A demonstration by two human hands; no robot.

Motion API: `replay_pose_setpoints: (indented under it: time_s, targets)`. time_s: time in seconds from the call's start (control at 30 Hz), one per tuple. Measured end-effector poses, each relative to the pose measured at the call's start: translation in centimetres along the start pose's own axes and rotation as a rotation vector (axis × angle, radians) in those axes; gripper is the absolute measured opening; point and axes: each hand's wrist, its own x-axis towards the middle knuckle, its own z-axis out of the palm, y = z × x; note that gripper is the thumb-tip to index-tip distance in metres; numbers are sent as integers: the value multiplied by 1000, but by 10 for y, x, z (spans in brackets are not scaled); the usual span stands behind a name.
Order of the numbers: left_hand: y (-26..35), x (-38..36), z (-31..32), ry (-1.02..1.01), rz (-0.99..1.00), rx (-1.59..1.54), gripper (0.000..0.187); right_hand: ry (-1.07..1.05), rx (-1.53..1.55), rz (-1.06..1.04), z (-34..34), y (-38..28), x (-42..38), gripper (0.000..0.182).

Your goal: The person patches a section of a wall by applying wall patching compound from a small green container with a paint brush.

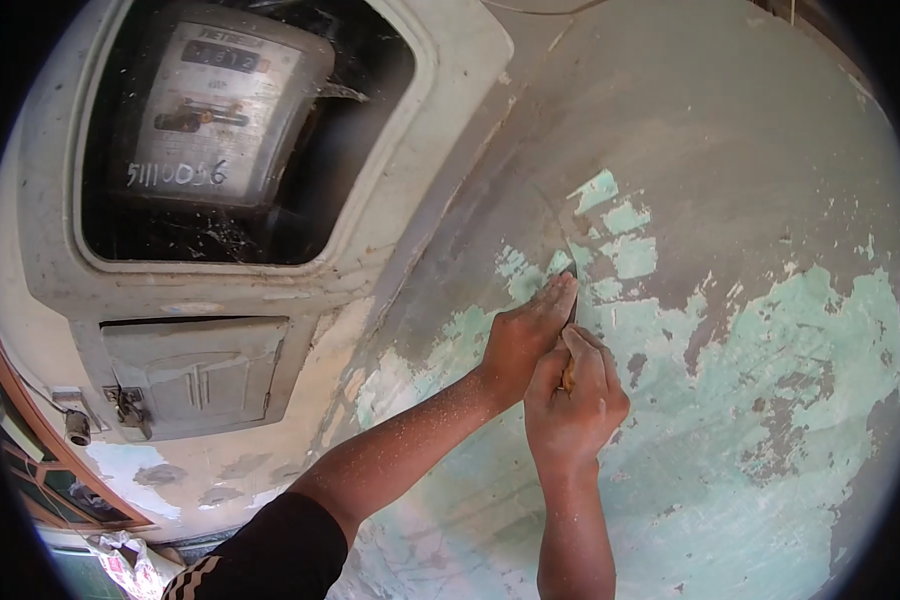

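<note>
My right hand (578, 405) is closed round the yellowish handle of a scraping tool (568, 376), whose dark blade points up against the wall. Just above it, my left hand (532, 335) has its fingers pressed together along the blade, near the tip. The tip touches the wall (750, 430) where pale green paint (633, 257) meets bare grey surface. Patches of green remain around the tip, with ragged edges. Pale dust covers both hands and the forearms.
An electricity meter (215, 115) sits behind the window of a grey box (55, 200) at the upper left. Below it is a small latched metal door (195, 375). A brown-framed window (45, 460) and a plastic bag (135, 565) are at the lower left.
</note>
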Motion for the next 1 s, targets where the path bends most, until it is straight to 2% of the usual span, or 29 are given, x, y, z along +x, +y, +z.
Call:
replay_pose_setpoints:
  time_s: [0.17, 0.27, 0.57, 0.67, 0.87, 1.0]
  targets:
    - [3, 2, -12, -50, 20, -36, 58, -26, 4, 34, -1, -9, 6, 16]
    - [1, -2, 3, -23, -13, 60, 57, -5, -5, 29, 0, 3, 0, 15]
    - [-17, 5, 3, 26, 67, 61, 63, -5, 32, 3, 12, 7, 11, 13]
    - [-12, 20, -9, 12, 30, 62, 65, -19, 40, 11, 18, 5, 18, 13]
    - [-29, 19, -6, 25, 86, 67, 62, 10, 41, 6, 25, 3, 22, 15]
    - [-18, 19, -17, -9, 19, 62, 62, -35, 34, 34, 22, -4, 25, 16]
